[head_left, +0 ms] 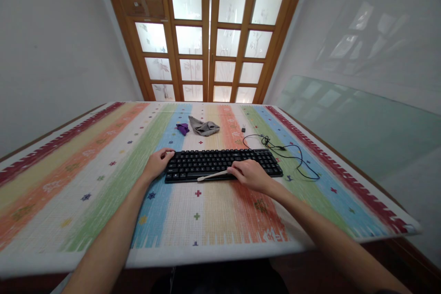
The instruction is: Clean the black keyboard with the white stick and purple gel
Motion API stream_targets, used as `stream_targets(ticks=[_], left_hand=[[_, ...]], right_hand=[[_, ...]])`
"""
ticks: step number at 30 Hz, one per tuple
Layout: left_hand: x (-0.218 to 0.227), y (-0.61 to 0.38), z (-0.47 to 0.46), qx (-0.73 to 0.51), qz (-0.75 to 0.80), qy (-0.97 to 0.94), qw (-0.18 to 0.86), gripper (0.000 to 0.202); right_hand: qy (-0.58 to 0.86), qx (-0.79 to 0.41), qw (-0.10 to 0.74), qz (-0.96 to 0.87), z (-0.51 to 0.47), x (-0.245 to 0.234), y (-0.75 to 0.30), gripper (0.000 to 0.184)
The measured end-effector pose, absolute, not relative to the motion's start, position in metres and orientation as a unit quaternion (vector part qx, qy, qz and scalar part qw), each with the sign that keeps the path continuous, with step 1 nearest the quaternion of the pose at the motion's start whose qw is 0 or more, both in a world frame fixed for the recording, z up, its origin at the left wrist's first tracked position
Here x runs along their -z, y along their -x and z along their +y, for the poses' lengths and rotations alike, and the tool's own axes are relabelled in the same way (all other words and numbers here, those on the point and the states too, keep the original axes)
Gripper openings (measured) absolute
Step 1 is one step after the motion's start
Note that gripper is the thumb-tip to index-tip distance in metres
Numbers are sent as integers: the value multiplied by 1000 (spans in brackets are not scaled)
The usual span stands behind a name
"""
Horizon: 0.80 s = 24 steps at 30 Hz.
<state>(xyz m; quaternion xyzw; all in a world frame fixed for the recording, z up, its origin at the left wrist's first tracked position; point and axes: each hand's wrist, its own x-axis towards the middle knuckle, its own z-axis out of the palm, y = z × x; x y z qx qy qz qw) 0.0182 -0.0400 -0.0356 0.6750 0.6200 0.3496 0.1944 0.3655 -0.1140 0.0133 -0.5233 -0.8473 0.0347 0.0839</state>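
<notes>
A black keyboard [206, 163] lies on the striped tablecloth in front of me. My left hand [159, 162] is closed on its upper left corner, thumb along the edge. Over the right half of the keys, my right hand [250, 173] pinches a thin pale stick [213, 175] with a slightly wider far end, perhaps a small brush. That end points left and lies at the keyboard's front edge near the space bar. Whether it touches the keys, I cannot tell.
Behind the keyboard lie a grey cloth [205, 127] and a small purple cloth [183, 128]. A small black USB piece [243, 129] is to their right. The keyboard's black cable [299, 154] loops across the tablecloth [220, 220] on the right.
</notes>
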Motion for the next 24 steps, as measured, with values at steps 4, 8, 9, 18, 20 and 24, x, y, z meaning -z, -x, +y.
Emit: stream_targets(ticks=[4,8,9,18,20,24], left_hand=[[34,-19,-41,-348,621,-674,198,50],[33,-19,-42,-345,622,-674,200,50],[33,-19,-42,-344,622,-675,200,50],[34,-18,-41,-341,624,-676,194,50],[35,-18,-40,-339,626,-675,194,50],[36,-17,-40,-342,623,-676,194,48]], right_hand=[[522,-28,89,-848,-112,-14,-384,35],[516,-28,96,-851,-110,-13,-403,37],[516,-27,95,-851,-110,-12,-407,38],[530,-36,94,-842,-115,-16,-434,41],[529,-41,98,-842,-116,-16,-441,42],[533,-36,100,-839,-117,-14,-458,45]])
